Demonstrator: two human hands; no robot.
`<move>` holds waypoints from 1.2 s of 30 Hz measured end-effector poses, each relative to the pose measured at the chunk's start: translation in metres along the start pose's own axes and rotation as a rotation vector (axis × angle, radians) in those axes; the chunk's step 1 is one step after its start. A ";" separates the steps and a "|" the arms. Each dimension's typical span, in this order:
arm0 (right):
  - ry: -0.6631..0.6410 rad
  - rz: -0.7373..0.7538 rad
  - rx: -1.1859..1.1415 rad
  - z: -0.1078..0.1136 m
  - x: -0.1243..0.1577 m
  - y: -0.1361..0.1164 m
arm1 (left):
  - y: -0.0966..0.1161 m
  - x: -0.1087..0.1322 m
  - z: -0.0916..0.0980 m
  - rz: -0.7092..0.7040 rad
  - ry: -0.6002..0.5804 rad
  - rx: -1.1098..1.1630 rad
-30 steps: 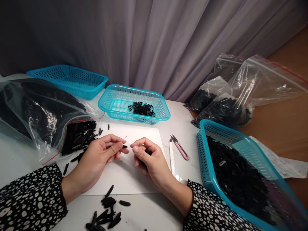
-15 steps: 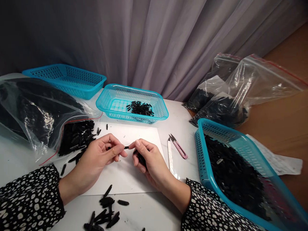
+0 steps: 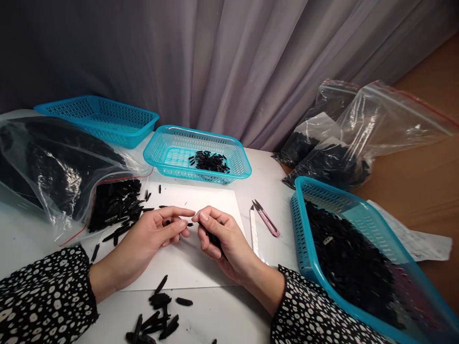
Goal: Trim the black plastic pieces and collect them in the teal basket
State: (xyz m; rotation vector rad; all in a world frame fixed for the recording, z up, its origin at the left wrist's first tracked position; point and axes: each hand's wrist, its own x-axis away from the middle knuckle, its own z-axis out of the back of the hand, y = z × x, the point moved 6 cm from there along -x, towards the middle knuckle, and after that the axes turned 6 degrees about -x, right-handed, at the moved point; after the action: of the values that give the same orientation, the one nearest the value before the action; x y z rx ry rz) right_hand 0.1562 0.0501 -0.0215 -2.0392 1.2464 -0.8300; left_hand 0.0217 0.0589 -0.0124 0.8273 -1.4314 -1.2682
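Over a white sheet of paper (image 3: 208, 272) my two hands are close together. My left hand (image 3: 150, 243) pinches a small black piece (image 3: 190, 224) between thumb and fingers, its index finger stretched towards the right hand. More black shows under the left thumb, mostly hidden. My right hand (image 3: 229, 241) is curled round several black pieces (image 3: 214, 240), with thumb and index tip together near the left index fingertip. Whether the two fingertips touch, I cannot tell. Beside my left hand spreads a heap of slim black pieces (image 3: 114, 205), spilling from a large zip bag (image 3: 57, 167).
Behind the paper stands a blue basket (image 3: 197, 174) holding a small pile of black pieces. Another blue basket (image 3: 132, 138) is at back left. Pink thread snips (image 3: 267, 220) and a white strip (image 3: 254, 231) lie right. A full blue basket (image 3: 299, 239) and zip bags (image 3: 333, 162) stand farther right.
My left index finger has straightened towards the right hand. The right index finger has drawn back to its thumb. The small black piece sits slightly lower and farther right.
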 end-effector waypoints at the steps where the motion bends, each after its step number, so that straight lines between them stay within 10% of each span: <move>1: -0.007 -0.003 -0.010 -0.001 0.000 0.000 | -0.001 0.000 -0.001 -0.002 -0.024 -0.022; 23: -0.013 -0.014 -0.074 0.001 -0.002 0.005 | 0.029 0.015 0.006 -0.529 0.179 -0.401; 36: 0.100 0.035 -0.055 0.009 -0.003 0.001 | 0.018 0.003 0.003 -0.351 0.102 -0.214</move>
State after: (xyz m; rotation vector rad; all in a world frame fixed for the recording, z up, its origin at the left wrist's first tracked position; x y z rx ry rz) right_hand 0.1616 0.0536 -0.0288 -2.0350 1.3695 -0.8995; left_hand 0.0201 0.0612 0.0057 1.0093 -1.0759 -1.5877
